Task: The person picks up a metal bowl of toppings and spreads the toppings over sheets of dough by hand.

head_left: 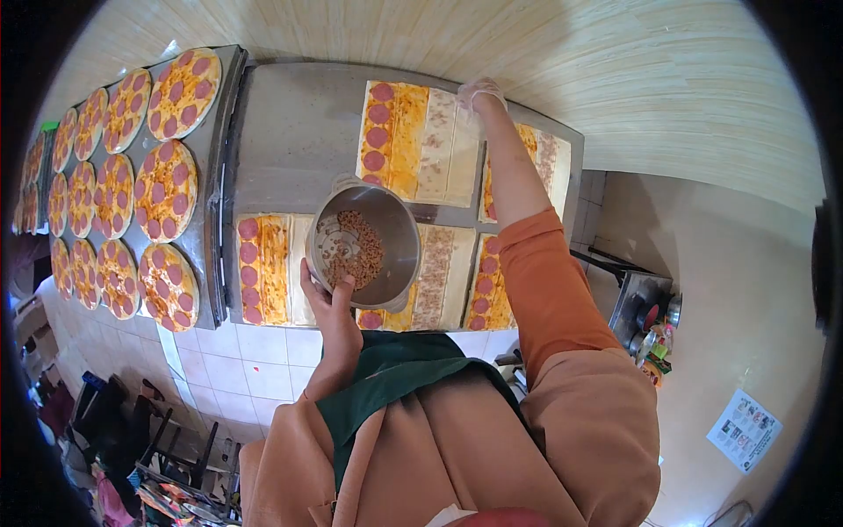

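Metal pot (pixel 399 241): while your left hand (pixel 336 327) grips its near-left rim, thumb inside, it hangs above the near dough sheets (pixel 461 285), brown crumbles (pixel 362 250) across its bottom.
Right hand (pixel 482 95): gloved, at the table's far edge; I cannot tell whether its fingers are open or closed.
Dough sheets: red round slices, orange-yellow strips, pale strips dusted with crumbles.
Table (pixel 294 123): grey; round pizzas (pixel 165 191) in rows to your left.
Room: wood-grain wall (pixel 395 31) far, white tiles (pixel 268 378) near.

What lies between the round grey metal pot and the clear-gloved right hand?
In the head view, a rectangular pale dough sheet with brown crumbs lies between them.
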{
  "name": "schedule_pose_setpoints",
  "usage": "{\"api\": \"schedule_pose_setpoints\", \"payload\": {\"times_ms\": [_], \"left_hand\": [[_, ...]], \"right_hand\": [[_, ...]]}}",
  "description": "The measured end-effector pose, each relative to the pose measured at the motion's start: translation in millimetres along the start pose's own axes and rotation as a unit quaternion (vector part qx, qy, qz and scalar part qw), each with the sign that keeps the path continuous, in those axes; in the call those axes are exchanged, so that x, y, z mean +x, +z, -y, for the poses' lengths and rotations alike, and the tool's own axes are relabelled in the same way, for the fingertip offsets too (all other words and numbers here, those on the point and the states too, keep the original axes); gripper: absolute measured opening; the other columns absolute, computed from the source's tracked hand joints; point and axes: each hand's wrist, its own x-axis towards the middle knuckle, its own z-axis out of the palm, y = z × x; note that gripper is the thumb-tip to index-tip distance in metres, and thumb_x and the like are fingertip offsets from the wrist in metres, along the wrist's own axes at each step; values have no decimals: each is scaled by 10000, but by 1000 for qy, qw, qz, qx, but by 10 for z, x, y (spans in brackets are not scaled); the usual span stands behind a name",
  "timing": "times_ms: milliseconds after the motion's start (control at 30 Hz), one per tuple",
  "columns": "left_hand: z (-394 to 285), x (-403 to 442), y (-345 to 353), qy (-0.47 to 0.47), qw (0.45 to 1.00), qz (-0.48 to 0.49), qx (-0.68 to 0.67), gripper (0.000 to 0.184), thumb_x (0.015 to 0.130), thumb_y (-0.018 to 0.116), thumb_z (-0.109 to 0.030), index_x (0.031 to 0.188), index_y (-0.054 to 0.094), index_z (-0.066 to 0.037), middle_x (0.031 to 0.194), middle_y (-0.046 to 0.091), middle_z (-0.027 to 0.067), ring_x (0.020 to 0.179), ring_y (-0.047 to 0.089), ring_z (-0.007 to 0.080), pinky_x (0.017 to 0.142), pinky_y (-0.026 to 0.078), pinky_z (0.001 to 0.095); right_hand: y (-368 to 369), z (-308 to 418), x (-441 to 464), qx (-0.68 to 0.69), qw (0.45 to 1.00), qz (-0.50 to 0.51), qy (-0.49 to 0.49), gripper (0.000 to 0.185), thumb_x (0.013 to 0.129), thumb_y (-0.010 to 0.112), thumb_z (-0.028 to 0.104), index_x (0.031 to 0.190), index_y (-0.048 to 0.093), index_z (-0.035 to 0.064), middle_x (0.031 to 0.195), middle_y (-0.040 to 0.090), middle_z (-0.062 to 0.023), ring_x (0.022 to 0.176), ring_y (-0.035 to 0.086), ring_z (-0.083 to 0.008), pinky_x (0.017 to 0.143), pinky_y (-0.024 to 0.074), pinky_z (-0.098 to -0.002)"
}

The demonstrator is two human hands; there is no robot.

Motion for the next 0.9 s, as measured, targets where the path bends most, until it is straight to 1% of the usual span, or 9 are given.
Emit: {"api": "schedule_pose_setpoints", "payload": {"times_ms": [133, 233, 333, 433, 533, 633, 733, 833, 900], "left_hand": [[4, 5, -18, 5, 1000, -2, 0, 816, 824, 605, -112, 1461, 101, -37, 1358, 354, 180, 1226, 392, 259, 1056, 274, 357], [2, 9, -43, 6, 1000, 0, 3, 808, 825, 601, -110, 1459, 105, -32, 1363, 348, 180, 1232, 389, 259, 1058, 274, 356], [-19, 10, -43, 11, 1000, 2, 6, 802, 827, 598, -110, 1457, 109, -26, 1364, 347, 185, 1234, 388, 259, 1060, 274, 356], [-26, 13, -58, 11, 1000, 0, 8, 798, 829, 595, -107, 1456, 108, -21, 1361, 352, 188, 1231, 392, 259, 1060, 276, 355], [-15, 13, -77, 9, 1000, -2, 5, 798, 829, 592, -100, 1456, 104, -19, 1357, 357, 189, 1228, 394, 259, 1059, 278, 353], [-15, 17, -86, 8, 1000, -1, 3, 806, 827, 593, -101, 1457, 98, -18, 1350, 361, 188, 1224, 397, 259, 1057, 280, 353], [-11, 10, -88, 11, 1000, -2, -4, 817, 822, 599, -110, 1457, 94, -16, 1345, 363, 186, 1220, 400, 258, 1055, 281, 354], [5, 10, -114, 17, 1000, -1, -4, 824, 818, 606, -115, 1456, 95, -13, 1343, 365, 184, 1218, 400, 256, 1052, 284, 355], [-21, 2, -117, 16, 1000, 0, -2, 825, 816, 609, -115, 1455, 98, -11, 1344, 365, 182, 1219, 399, 255, 1050, 287, 357]], "right_hand": [[-132, 197, -194, 54, 998, 38, 22, 333, 779, 571, 245, 970, 687, -1, 1092, 635, -219, 1052, 608, -336, 903, 475, -393], [-60, 221, -119, 8, 1000, 20, -20, 330, 790, 563, 253, 967, 689, 5, 1087, 637, -218, 1049, 609, -337, 902, 476, -391], [-89, 260, -168, 69, 997, 2, 24, 330, 798, 557, 273, 960, 694, 20, 1078, 641, -215, 1047, 609, -333, 898, 477, -399], [12, 245, -90, -54, 996, -18, -68, 309, 827, 523, 267, 1068, 670, 142, 1084, 654, -126, 965, 632, -309, 858, 497, -400], [5, 208, -44, -30, 996, 15, -82, 330, 802, 552, 288, 954, 700, 35, 1061, 647, -213, 1030, 617, -335, 876, 483, -410], [-26, 223, -80, -62, 994, 9, -92, 313, 797, 556, 265, 951, 702, 34, 1051, 649, -215, 1020, 619, -336, 870, 486, -406], [-50, 287, -191, 28, 1000, -4, -10, 291, 787, 566, 239, 932, 703, 27, 1028, 653, -219, 998, 628, -332, 856, 492, -402], [17, 273, -181, -44, 997, -7, -68, 313, 784, 552, 281, 959, 700, 68, 1025, 664, -176, 956, 641, -304, 835, 495, -407], [12, 309, -209, -15, 999, -3, -38, 325, 782, 543, 293, 951, 704, 67, 1005, 671, -172, 954, 644, -306, 829, 494, -408]]}}
